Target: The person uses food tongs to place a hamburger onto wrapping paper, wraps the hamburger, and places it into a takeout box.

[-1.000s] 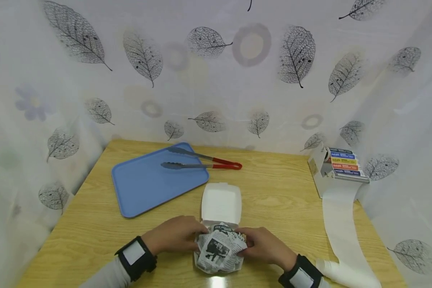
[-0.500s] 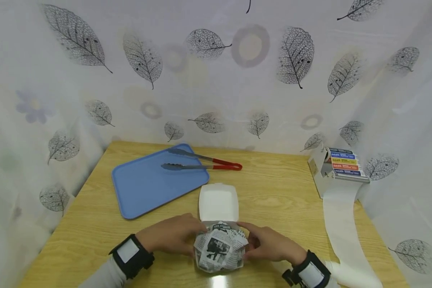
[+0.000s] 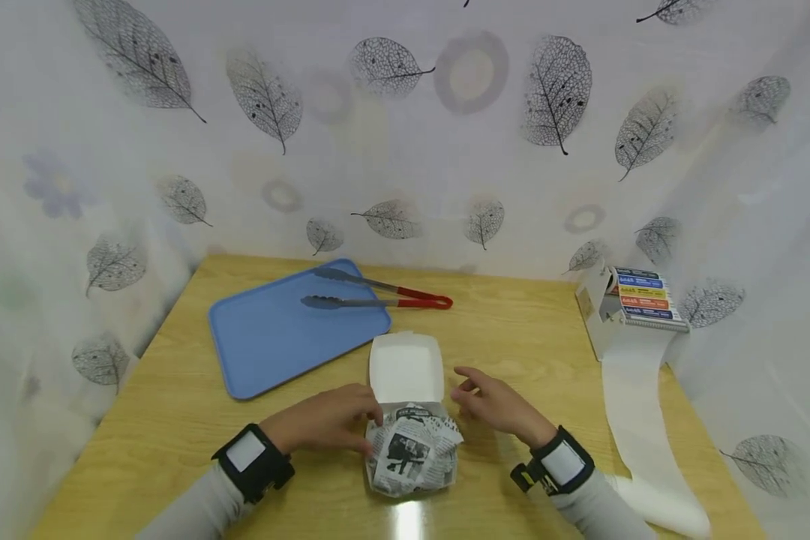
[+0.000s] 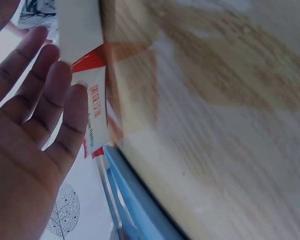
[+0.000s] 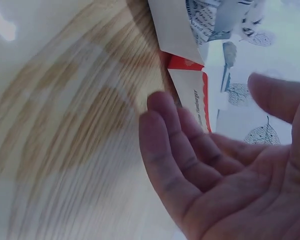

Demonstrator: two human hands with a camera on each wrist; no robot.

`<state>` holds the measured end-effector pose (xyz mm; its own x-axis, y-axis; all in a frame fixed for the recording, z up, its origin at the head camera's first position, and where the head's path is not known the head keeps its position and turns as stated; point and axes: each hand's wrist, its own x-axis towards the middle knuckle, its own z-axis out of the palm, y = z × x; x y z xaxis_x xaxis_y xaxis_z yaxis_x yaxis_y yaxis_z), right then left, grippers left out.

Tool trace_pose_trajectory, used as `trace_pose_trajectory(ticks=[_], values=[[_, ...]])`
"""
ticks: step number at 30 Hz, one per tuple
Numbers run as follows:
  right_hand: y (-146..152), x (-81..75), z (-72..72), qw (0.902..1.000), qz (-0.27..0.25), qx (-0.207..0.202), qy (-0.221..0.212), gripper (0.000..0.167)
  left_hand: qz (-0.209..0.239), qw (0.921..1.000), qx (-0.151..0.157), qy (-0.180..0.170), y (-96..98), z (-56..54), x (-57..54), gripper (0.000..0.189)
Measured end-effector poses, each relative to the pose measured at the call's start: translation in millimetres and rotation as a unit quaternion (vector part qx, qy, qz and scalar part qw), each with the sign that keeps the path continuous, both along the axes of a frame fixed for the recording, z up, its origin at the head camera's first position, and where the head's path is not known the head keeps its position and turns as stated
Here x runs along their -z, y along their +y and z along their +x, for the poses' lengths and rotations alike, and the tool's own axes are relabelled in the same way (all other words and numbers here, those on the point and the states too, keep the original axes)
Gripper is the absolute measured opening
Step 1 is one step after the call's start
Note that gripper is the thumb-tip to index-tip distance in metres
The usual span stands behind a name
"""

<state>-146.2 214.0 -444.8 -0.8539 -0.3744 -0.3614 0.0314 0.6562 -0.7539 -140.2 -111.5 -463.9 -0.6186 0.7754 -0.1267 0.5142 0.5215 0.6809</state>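
Note:
A small hinged takeaway box (image 3: pixel 406 367) stands on the table with its white lid tipped back. Crumpled newsprint wrapping paper (image 3: pixel 408 454) fills its lower half and bulges over the rim; whatever lies inside is hidden. Beside the box's left wall is my left hand (image 3: pixel 327 418), its fingertips right at the paper's edge. In the left wrist view the fingers (image 4: pixel 55 82) are loosely bent along the box's white side (image 4: pixel 82 30). My right hand (image 3: pixel 502 409) hovers to the right of the lid, apart from the box. The right wrist view shows its palm and relaxed fingers, holding nothing.
A blue tray (image 3: pixel 290 337) lies at the back left, with red-handled tongs (image 3: pixel 405 298) across its right corner. At the right stands a dispenser (image 3: pixel 614 307) with colourful labels; a white paper strip (image 3: pixel 637 412) trails from it to a roll near the front. A leaf-print curtain hangs behind.
Both hands have let go of the newsprint wrapping. My right hand has moved off to the right and further back, beside the lid. My left hand stays close to the left side.

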Motion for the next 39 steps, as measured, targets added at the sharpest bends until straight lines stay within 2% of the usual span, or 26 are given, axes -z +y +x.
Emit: trace_pose_trajectory(ticks=[9, 14, 18, 21, 23, 26, 31, 33, 35, 39], values=[[-22.6, 6.4, -17.9, 0.9982, -0.025, 0.053, -0.006, 0.052, 0.008, 0.9997, -0.003, 0.021, 3.3, 1.7, 4.0, 0.033], [-29.2, 12.9, -21.4, 0.9945, -0.053, 0.087, -0.026, 0.052, 0.01, 0.9994, -0.012, 0.032, 3.7, 4.4, 4.7, 0.033], [-31.7, 18.8, -21.4, 0.9934, -0.066, 0.088, -0.032, 0.051, 0.011, 0.9989, -0.028, 0.034, 2.4, 5.7, 4.8, 0.04], [-32.8, 22.0, -21.5, 0.9929, -0.082, 0.079, -0.035, 0.049, 0.017, 0.9981, -0.054, 0.024, -1.1, 6.7, 4.8, 0.049], [-32.8, 23.1, -21.0, 0.9922, -0.092, 0.076, -0.035, 0.047, 0.022, 0.9967, -0.077, 0.007, -4.7, 7.6, 4.7, 0.056], [-31.7, 23.0, -18.4, 0.9915, -0.103, 0.075, -0.029, 0.047, 0.024, 0.9917, -0.119, -0.041, -9.9, 10.2, 4.2, 0.068], [-27.5, 20.4, -11.3, 0.9878, -0.128, 0.086, -0.021, 0.051, 0.054, 0.9686, -0.187, -0.155, -10.7, 11.9, 3.9, 0.097], [-25.9, 18.5, -8.1, 0.986, -0.138, 0.092, -0.019, 0.052, 0.075, 0.9609, -0.192, -0.185, -8.6, 11.2, 3.7, 0.098], [-24.5, 15.8, -4.5, 0.9845, -0.148, 0.093, -0.018, 0.055, 0.091, 0.959, -0.183, -0.196, -6.5, 10.4, 2.0, 0.096], [-22.1, 9.4, 1.7, 0.9837, -0.155, 0.091, -0.01, 0.06, 0.107, 0.9637, -0.171, -0.175, -2.2, 9.2, -1.4, 0.092]])
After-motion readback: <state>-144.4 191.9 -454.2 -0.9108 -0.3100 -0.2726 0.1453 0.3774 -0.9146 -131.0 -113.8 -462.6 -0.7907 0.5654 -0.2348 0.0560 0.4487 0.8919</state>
